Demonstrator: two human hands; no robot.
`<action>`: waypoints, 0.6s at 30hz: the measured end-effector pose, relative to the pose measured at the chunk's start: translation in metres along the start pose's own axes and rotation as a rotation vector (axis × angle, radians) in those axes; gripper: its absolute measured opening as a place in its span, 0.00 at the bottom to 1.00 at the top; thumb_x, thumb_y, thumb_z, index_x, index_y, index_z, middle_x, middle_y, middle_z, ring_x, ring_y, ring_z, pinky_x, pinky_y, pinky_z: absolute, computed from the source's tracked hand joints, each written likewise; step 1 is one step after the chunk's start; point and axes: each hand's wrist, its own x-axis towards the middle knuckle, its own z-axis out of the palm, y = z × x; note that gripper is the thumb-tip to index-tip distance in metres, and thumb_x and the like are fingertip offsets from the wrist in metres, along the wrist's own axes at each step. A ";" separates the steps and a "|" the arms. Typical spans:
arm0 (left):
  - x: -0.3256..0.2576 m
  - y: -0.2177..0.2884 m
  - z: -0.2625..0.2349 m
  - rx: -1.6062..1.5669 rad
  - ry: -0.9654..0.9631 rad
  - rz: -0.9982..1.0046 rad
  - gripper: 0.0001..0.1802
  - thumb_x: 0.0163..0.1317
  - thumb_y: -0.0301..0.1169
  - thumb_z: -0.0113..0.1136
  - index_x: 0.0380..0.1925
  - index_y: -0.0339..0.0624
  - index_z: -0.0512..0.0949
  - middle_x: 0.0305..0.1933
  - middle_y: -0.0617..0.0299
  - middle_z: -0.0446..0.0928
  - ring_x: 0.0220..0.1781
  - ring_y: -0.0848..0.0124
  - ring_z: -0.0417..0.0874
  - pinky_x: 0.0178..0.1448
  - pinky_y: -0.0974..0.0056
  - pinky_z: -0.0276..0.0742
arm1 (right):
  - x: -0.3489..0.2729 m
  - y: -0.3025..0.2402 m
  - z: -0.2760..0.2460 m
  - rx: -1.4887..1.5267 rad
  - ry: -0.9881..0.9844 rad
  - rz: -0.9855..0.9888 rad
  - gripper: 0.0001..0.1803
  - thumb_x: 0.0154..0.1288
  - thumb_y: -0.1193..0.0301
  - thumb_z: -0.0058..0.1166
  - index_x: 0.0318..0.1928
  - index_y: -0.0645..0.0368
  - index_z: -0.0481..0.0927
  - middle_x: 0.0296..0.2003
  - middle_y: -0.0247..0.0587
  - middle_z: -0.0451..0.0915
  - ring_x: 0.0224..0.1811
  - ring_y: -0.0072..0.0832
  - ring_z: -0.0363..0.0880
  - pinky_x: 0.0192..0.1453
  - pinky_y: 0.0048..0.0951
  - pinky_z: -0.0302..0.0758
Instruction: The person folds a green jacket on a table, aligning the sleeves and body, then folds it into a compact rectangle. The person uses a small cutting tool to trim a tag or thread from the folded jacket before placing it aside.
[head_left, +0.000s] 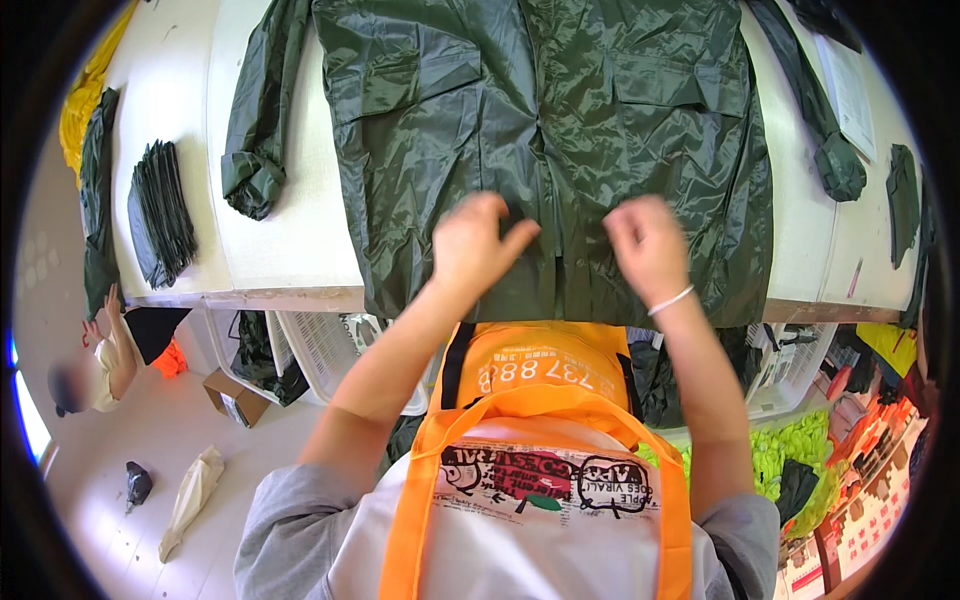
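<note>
At nine o'clock, a stack of folded dark cloth point(160, 212) lies on the white table point(290, 230), well apart from the work. At about ten o'clock the raincoat's left sleeve point(255, 130) trails down to a bunched cuff. The dark green raincoat point(440, 130) itself lies spread front-up across the table from eleven to one o'clock, its hem hanging just over the near edge. Both hands sit at the middle of the coat, on either side of the front closure. The step in hand looks like fastening or smoothing that front strip; to do it well, I judge the two edges should be kept lined up and flat, with the slippery cloth pulled gently taut toward six o'clock so no crease gets trapped. The left hand point(472, 245) has its thumb stuck out toward three o'clock and the other fingers curled loosely down onto the cloth, seemingly pinching the placket, though the grip itself is hidden beneath the hand. The right hand point(648, 245), wearing a thin white wristband point(670, 300), has its fingers bent together and pressed down on the fabric; whether it pinches anything I cannot tell. At two o'clock the right sleeve point(820, 120) lies beside a sheet of paper point(850, 85).
</note>
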 end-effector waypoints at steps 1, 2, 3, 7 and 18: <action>-0.010 0.011 0.008 0.046 -0.080 -0.035 0.25 0.51 0.55 0.62 0.29 0.41 0.78 0.29 0.55 0.79 0.34 0.60 0.82 0.37 0.59 0.76 | -0.023 -0.015 0.021 0.116 -0.030 0.091 0.13 0.58 0.63 0.60 0.33 0.61 0.77 0.32 0.45 0.78 0.34 0.39 0.77 0.39 0.37 0.73; -0.015 0.018 0.015 0.092 -0.157 -0.069 0.26 0.49 0.56 0.64 0.21 0.41 0.78 0.21 0.57 0.79 0.26 0.61 0.82 0.30 0.60 0.77 | -0.039 -0.025 0.039 0.230 -0.059 0.179 0.13 0.57 0.64 0.61 0.29 0.61 0.76 0.26 0.43 0.79 0.26 0.36 0.78 0.32 0.34 0.74; -0.014 0.017 0.020 0.109 -0.164 -0.048 0.25 0.50 0.55 0.63 0.19 0.41 0.78 0.20 0.56 0.79 0.25 0.61 0.82 0.30 0.60 0.77 | -0.045 -0.032 0.047 0.275 -0.051 0.231 0.13 0.55 0.66 0.62 0.29 0.62 0.76 0.24 0.42 0.78 0.24 0.34 0.77 0.30 0.32 0.73; -0.006 0.012 0.030 0.015 -0.321 -0.032 0.25 0.54 0.50 0.61 0.14 0.38 0.78 0.20 0.54 0.80 0.21 0.62 0.82 0.28 0.60 0.77 | -0.055 -0.036 0.055 0.547 -0.173 0.378 0.10 0.53 0.72 0.64 0.31 0.65 0.77 0.21 0.41 0.78 0.21 0.24 0.76 0.28 0.25 0.73; -0.008 0.005 0.025 -0.936 -0.701 -0.405 0.19 0.63 0.33 0.52 0.17 0.30 0.75 0.20 0.53 0.80 0.20 0.70 0.82 0.23 0.71 0.75 | -0.075 -0.054 0.077 0.507 0.104 0.290 0.05 0.54 0.77 0.61 0.30 0.67 0.80 0.24 0.43 0.81 0.23 0.26 0.79 0.28 0.24 0.75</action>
